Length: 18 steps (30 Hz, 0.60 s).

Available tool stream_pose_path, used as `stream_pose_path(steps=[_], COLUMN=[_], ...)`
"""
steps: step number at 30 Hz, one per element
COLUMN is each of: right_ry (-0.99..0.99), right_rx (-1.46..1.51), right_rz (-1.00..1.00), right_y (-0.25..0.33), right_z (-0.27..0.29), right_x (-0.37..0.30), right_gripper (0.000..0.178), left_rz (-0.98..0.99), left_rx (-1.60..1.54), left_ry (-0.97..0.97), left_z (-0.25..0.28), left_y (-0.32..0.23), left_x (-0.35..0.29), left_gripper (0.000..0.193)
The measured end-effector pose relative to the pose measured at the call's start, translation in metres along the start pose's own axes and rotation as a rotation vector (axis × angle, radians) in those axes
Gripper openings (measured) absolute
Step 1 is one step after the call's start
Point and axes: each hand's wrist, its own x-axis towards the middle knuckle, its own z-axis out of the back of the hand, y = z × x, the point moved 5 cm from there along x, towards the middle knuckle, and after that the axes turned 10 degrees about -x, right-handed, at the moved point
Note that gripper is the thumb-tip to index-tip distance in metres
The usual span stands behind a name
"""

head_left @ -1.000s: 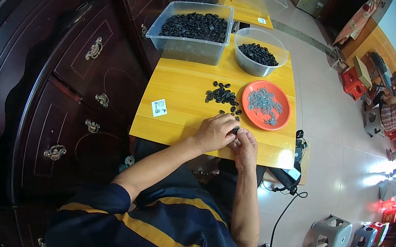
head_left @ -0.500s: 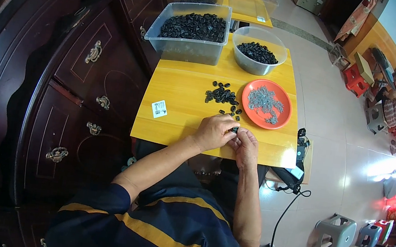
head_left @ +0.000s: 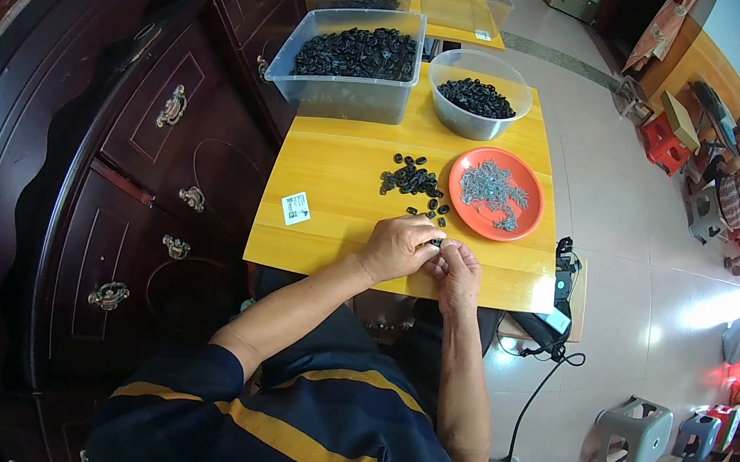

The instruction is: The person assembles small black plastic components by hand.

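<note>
Close together over the front of the yellow table (head_left: 321,248), my left hand (head_left: 399,248) and my right hand (head_left: 458,274) meet at a small black plastic piece (head_left: 436,242). The left fingers pinch it, and the right thumb and fingertips press in from the other side. Whether the right fingers also hold a tiny metal part is hidden. Just beyond my hands lies a loose pile of black plastic pieces (head_left: 411,179), with a few strays nearer. To its right, an orange-red plate (head_left: 530,217) carries many small silvery metal parts (head_left: 494,188).
A clear rectangular bin (head_left: 336,96) and a round clear tub (head_left: 475,127), both holding black pieces, stand at the table's far side. Dark wooden drawers (head_left: 133,219) flank the left. A black cable (head_left: 521,419) hangs on the right, near a grey stool (head_left: 633,436). Other people sit farther off.
My hands stay together on the black piece, with barely any shift of the fingers. The whole view has tilted slightly.
</note>
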Motion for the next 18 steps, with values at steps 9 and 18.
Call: stream_pose_path(steps=[9, 18], right_ry=[0.016, -0.039], right_rx=[-0.009, -0.068], right_rz=[0.028, 0.054], right_y=[0.002, 0.007], right_z=[-0.003, -0.008], right_x=[-0.001, -0.005], right_gripper=[0.013, 0.016], left_rz=[0.039, 0.100], left_rx=[-0.058, -0.039], left_ry=[0.018, 0.143], left_z=[0.000, 0.002], left_y=[0.006, 0.006], left_x=[0.002, 0.001], left_gripper=[0.020, 0.025])
